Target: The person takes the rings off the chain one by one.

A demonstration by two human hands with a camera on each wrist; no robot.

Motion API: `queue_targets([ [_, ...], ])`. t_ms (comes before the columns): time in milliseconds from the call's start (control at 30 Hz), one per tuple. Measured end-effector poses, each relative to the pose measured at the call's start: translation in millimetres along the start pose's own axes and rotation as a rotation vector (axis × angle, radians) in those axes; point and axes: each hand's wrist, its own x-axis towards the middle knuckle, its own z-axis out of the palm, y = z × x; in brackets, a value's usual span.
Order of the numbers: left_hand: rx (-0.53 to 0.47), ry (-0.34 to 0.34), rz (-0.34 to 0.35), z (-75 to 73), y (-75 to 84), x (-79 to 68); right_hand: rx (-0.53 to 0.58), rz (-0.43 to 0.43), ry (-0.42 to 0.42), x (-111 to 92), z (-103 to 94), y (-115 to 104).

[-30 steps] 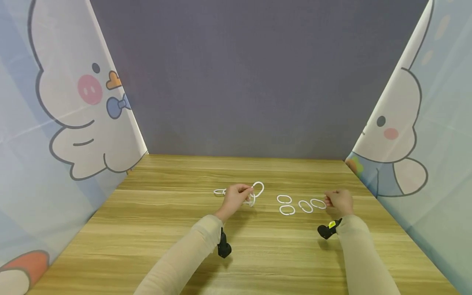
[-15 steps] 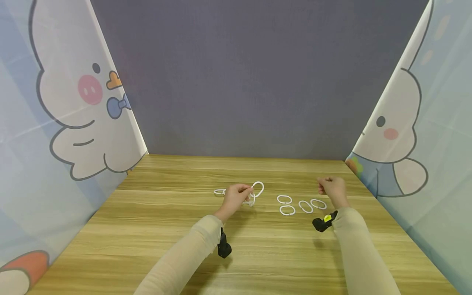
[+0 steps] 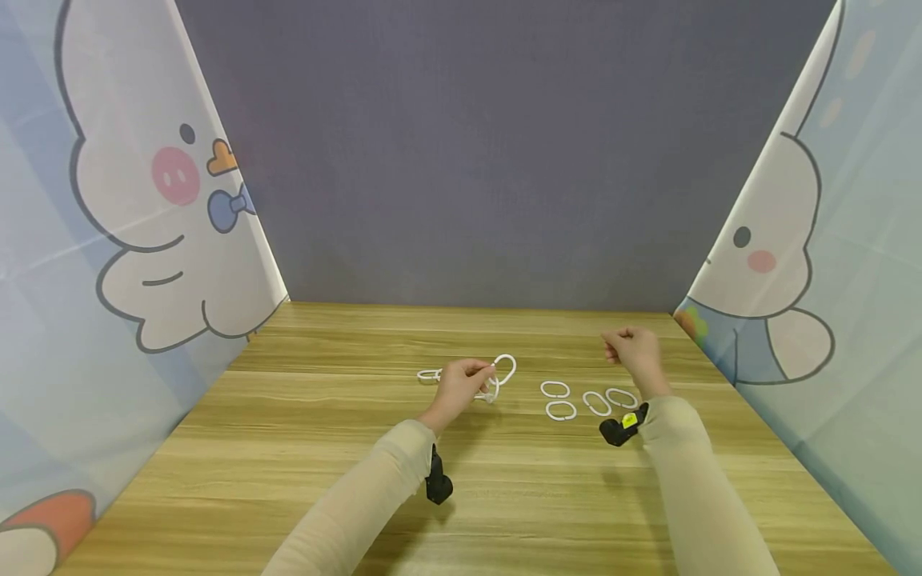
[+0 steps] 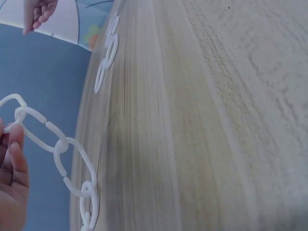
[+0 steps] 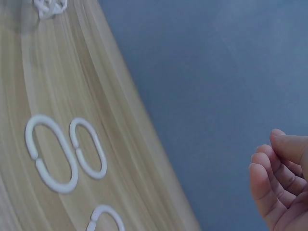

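Note:
My left hand (image 3: pixel 458 392) pinches a link of a white plastic link chain between thumb and fingers. In the left wrist view several oval links of this chain (image 4: pixel 60 145) hang joined from the fingers down towards the tabletop. My right hand (image 3: pixel 634 352) is raised above the table, to the right and a little beyond the loose links. Its fingers (image 5: pixel 262 185) are loosely bent, the thumb near the index finger, and nothing shows between them. Several loose white oval links lie flat between the hands, among them a larger-looking link (image 5: pixel 72 161) and a neighbouring link (image 5: pixel 100 148).
The wooden table (image 3: pixel 324 480) runs back to a dark grey panel (image 3: pixel 461 160). Cartoon-printed curtains stand on both sides, the left curtain (image 3: pixel 43 320) and the right curtain (image 3: pixel 879 320). Black wrist cameras hang below both forearms.
My right hand has risen from beside the rightmost loose link and moved away and to the left. The left hand and its chain stay nearly still. The loose links have not moved.

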Motion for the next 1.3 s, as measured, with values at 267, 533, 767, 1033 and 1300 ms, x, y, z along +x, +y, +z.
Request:
queue_targets([
  [267, -0.001, 0.013, -0.004, 0.9, 1.3, -0.3, 0.036, 0.004, -0.036, -1.6, 12.4, -15.6],
  [533, -0.001, 0.004, 0.072, -0.2, 0.3, -1.3, 0.002, -0.02, -0.072, -4.8, 25.4, -29.6],
  [767, 0.003, -0.002, 0.042, -0.2, -0.3, -0.8, -0.002, -0.064, -0.088, -8.3, 32.9, -37.1],
  [1033, 0.012, -0.003, 0.023, 0.7, 0.1, 0.6, -0.021, -0.093, -0.133, -11.5, 41.3, -40.2],
  [1300, 0.023, 0.005, 0.012, 2.1, 3.0, 1.1, -0.046, -0.083, -0.175, -15.1, 54.4, -42.2],
])
